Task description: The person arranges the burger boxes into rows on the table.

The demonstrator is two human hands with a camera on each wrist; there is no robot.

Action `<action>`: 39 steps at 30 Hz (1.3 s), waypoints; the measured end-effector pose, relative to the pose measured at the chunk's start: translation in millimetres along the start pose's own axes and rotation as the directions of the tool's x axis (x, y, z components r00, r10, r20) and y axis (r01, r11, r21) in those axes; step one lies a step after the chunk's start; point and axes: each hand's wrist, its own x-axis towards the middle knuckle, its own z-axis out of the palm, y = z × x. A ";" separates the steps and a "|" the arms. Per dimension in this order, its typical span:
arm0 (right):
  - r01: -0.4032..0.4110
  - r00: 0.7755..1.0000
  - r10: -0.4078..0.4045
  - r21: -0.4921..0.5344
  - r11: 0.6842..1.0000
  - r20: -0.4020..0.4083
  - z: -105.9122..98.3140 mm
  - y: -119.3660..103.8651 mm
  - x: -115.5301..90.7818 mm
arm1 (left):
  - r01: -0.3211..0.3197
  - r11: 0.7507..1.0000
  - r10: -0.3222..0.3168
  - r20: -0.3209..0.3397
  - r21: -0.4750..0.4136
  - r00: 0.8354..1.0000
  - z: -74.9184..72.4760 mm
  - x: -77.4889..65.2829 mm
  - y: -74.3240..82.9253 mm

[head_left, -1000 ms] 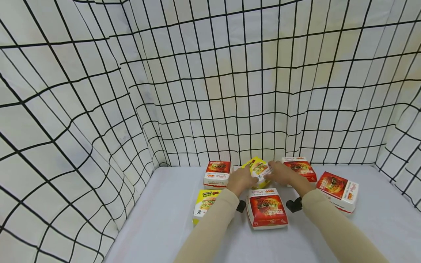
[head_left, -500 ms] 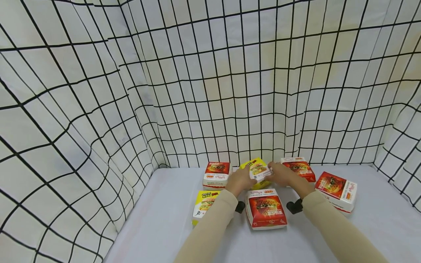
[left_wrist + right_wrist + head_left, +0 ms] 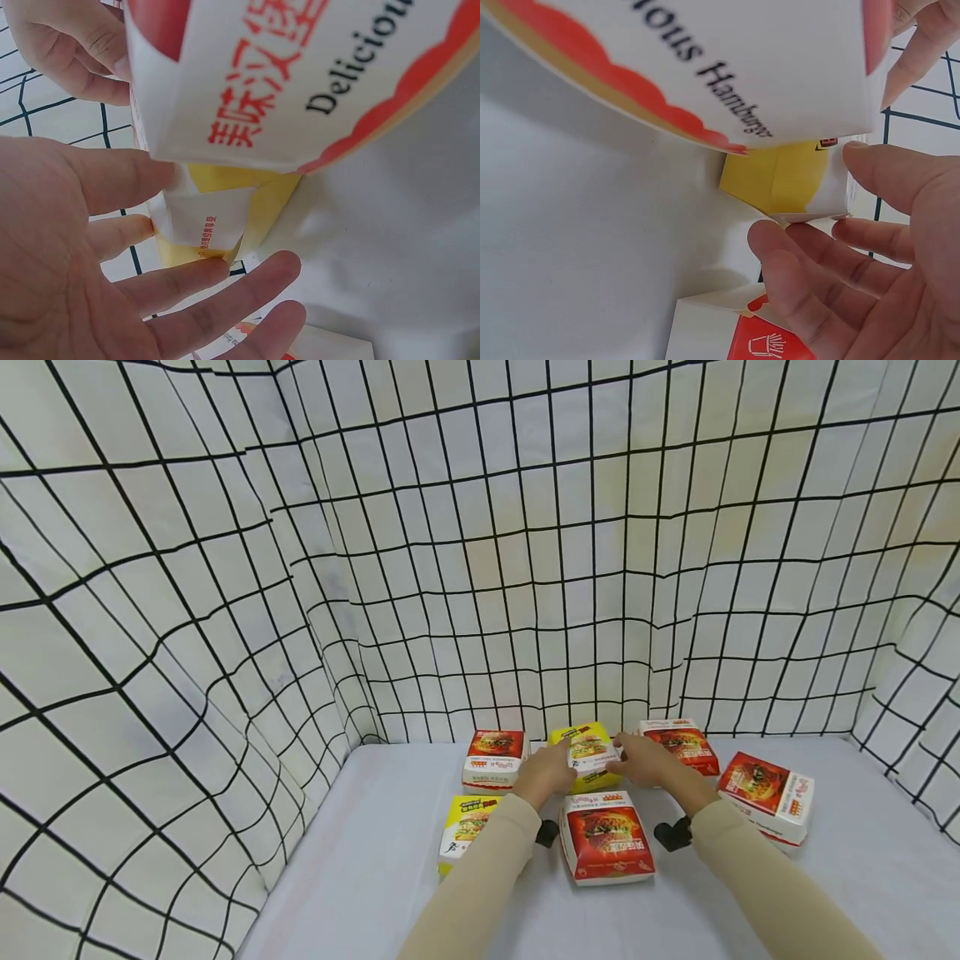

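At the back of the table sits a yellow-and-white burger box [image 3: 588,756] with both hands at its sides. My left hand [image 3: 546,772] pinches its near left corner with the thumb and fingertips, while the other fingers reach out loosely. Opposite, my right hand [image 3: 641,760] holds the right corner between thumb and fingers. In the left wrist view the thumb [image 3: 131,176] lies against the box's edge. The right thumb [image 3: 885,169] does likewise in the right wrist view. Closest in front is a red burger box [image 3: 607,839], which partly hides the yellow one from both wrist cameras.
Another yellow box [image 3: 468,827] lies left, partly behind the left sleeve. A red box [image 3: 495,758] stands at the back left. Two more red boxes, one behind the right hand [image 3: 682,747] and one farther right [image 3: 765,797], lie on the white table [image 3: 360,860]. Black netting [image 3: 495,610] surrounds it.
The yellow box between the hands has been turned from a slant to nearly straight and now sits level. Both hands have shifted only slightly; the other boxes stay put.
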 end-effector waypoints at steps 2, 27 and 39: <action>-0.008 1.000 0.008 -0.006 1.000 -0.002 0.3 0.5 0.1 | 0.002 1.000 -0.002 0.003 -0.007 1.000 -0.3 0.0 0.3; 0.003 0.998 -0.001 0.028 1.000 -0.062 1.1 -0.9 -3.2 | 0.003 0.998 -0.003 -0.003 -0.065 1.000 -2.1 1.0 -2.8; -0.057 0.998 0.054 0.088 0.994 0.043 3.2 -1.3 -1.6 | 0.021 0.998 -0.022 -0.013 -0.061 1.000 -0.4 0.7 -0.2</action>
